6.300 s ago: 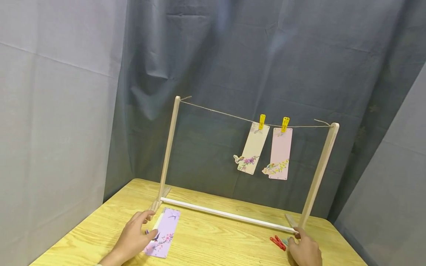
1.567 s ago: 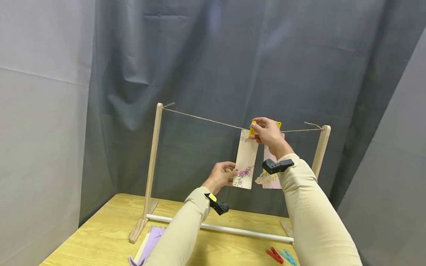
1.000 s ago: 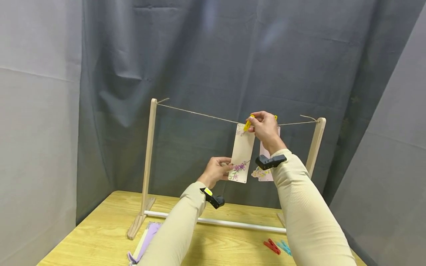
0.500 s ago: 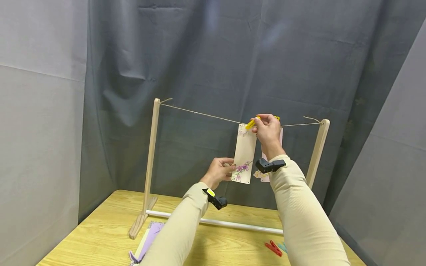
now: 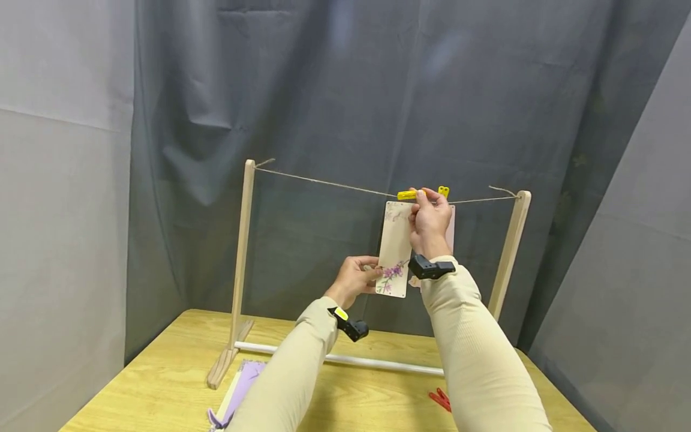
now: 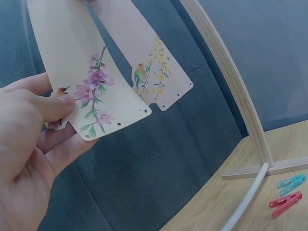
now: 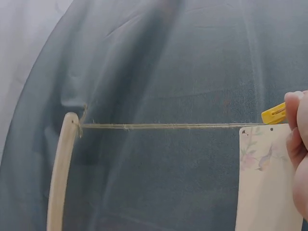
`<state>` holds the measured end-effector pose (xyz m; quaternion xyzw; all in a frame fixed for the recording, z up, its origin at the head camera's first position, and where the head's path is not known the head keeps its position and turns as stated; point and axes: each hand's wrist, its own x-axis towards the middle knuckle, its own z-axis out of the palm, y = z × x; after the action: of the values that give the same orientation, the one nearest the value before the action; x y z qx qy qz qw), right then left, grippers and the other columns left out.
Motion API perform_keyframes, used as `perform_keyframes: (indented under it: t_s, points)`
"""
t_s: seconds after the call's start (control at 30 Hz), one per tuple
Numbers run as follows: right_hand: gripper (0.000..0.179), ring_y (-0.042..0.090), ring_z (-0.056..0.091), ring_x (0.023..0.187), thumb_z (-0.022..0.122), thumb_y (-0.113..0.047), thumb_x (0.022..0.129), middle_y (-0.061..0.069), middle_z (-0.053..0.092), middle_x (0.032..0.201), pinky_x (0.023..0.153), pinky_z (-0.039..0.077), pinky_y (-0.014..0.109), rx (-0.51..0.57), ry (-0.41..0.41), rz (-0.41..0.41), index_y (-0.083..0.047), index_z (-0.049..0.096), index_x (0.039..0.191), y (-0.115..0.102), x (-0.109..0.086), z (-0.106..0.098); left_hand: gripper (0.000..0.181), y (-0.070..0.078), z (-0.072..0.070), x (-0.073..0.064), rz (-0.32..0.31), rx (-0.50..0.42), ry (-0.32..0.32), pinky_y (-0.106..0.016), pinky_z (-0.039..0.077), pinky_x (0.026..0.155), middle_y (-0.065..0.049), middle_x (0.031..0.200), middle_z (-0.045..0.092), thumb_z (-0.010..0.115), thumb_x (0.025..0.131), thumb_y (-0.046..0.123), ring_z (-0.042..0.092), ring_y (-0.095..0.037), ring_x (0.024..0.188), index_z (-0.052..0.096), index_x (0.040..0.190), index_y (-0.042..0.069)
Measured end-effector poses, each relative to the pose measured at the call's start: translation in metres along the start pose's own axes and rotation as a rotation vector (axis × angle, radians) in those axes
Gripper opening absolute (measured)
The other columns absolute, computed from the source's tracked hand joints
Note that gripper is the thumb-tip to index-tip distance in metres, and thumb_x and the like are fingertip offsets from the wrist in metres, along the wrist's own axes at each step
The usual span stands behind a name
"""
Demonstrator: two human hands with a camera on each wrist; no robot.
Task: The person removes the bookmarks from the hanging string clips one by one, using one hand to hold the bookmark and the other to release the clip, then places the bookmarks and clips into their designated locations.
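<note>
My left hand (image 5: 353,279) pinches a cream bookmark (image 6: 72,43) by its lower left edge, thumb over the painted bird beside purple blossoms. Its top edge lies just below the twine (image 7: 159,126). Up at the twine, my right hand (image 5: 432,225) pinches a yellow clothespin (image 7: 274,114), turned sideways just above the bookmark's top edge. A pink bookmark (image 6: 137,43) with yellow flowers hangs to the right, mostly hidden behind my right hand in the head view. Another yellow clothespin (image 5: 444,191) stands on the twine above it.
A wooden frame with a left post (image 5: 243,252), a right post (image 5: 510,255) and a white bottom bar (image 5: 383,363) stands on the table (image 5: 146,384). A purple bookmark (image 5: 243,384) lies at left; red (image 6: 286,203) and teal (image 6: 291,183) clothespins lie at right.
Both hands have risen from the table to the twine. The yellow clothespin in my right hand has tilted from upright on the cream bookmark to sideways, off its top edge. My left hand stays.
</note>
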<state>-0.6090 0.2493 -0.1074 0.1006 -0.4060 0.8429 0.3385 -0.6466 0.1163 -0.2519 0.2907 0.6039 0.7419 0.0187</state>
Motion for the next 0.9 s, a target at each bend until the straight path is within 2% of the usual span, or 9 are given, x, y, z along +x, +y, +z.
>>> perform_keyframes:
  t_s: [0.13, 0.3, 0.47, 0.6, 0.83, 0.9]
  points:
    - [0.016, 0.001, 0.044, 0.044, 0.056, -0.003, 0.091, 0.016, 0.061, 0.108, 0.036, 0.031, 0.013, 0.17, 0.021, 0.042, -0.004, 0.048, 0.105, 0.001, -0.001, -0.001, 0.022, -0.002, -0.001, -0.002, 0.0, -0.007, 0.001, -0.034, 0.055, 0.053, -0.014, 0.087, 0.066, 0.065, 0.085, -0.002, 0.066, -0.022, 0.065, 0.069, 0.105, 0.003]
    - [0.015, 0.001, 0.046, 0.044, 0.056, -0.004, 0.091, 0.015, 0.06, 0.11, 0.036, 0.031, 0.013, 0.247, 0.012, 0.067, -0.006, 0.048, 0.105, -0.001, -0.001, -0.003, 0.021, -0.003, -0.002, -0.001, 0.001, -0.002, 0.007, -0.033, 0.055, 0.052, -0.014, 0.087, 0.066, 0.064, 0.085, -0.002, 0.066, -0.024, 0.067, 0.069, 0.105, 0.002]
    - [0.016, 0.001, 0.047, 0.045, 0.056, -0.007, 0.092, 0.014, 0.061, 0.11, 0.038, 0.032, 0.013, 0.238, -0.024, 0.056, -0.007, 0.048, 0.105, 0.0, 0.0, -0.006, 0.022, -0.001, -0.004, -0.001, 0.008, 0.011, 0.009, -0.034, 0.055, 0.052, -0.015, 0.086, 0.066, 0.064, 0.084, -0.003, 0.067, -0.027, 0.068, 0.069, 0.105, 0.002]
    - [0.016, 0.002, 0.048, 0.047, 0.055, -0.008, 0.093, 0.016, 0.057, 0.117, 0.039, 0.033, 0.014, 0.226, -0.058, 0.045, -0.007, 0.048, 0.107, 0.002, 0.002, -0.007, 0.022, 0.001, -0.005, 0.001, 0.012, 0.02, 0.015, -0.037, 0.056, 0.054, -0.014, 0.086, 0.066, 0.064, 0.084, -0.003, 0.067, -0.026, 0.067, 0.069, 0.105, 0.003]
    - [0.03, 0.006, 0.05, 0.053, 0.054, -0.019, 0.094, 0.011, 0.055, 0.123, 0.043, 0.036, 0.016, 0.07, -0.156, 0.054, -0.008, 0.046, 0.121, 0.003, 0.0, -0.011, 0.024, 0.001, -0.01, 0.002, 0.005, -0.011, 0.023, -0.042, 0.055, 0.06, -0.016, 0.088, 0.065, 0.061, 0.085, -0.008, 0.066, -0.034, 0.073, 0.068, 0.105, 0.001]
    - [0.033, 0.007, 0.051, 0.053, 0.057, -0.021, 0.093, 0.013, 0.053, 0.124, 0.043, 0.036, 0.017, 0.065, -0.178, 0.055, -0.008, 0.047, 0.121, 0.004, -0.001, -0.012, 0.023, 0.002, -0.01, 0.0, 0.007, 0.002, 0.029, -0.042, 0.056, 0.059, -0.017, 0.088, 0.065, 0.061, 0.085, -0.008, 0.066, -0.035, 0.073, 0.067, 0.106, 0.001]
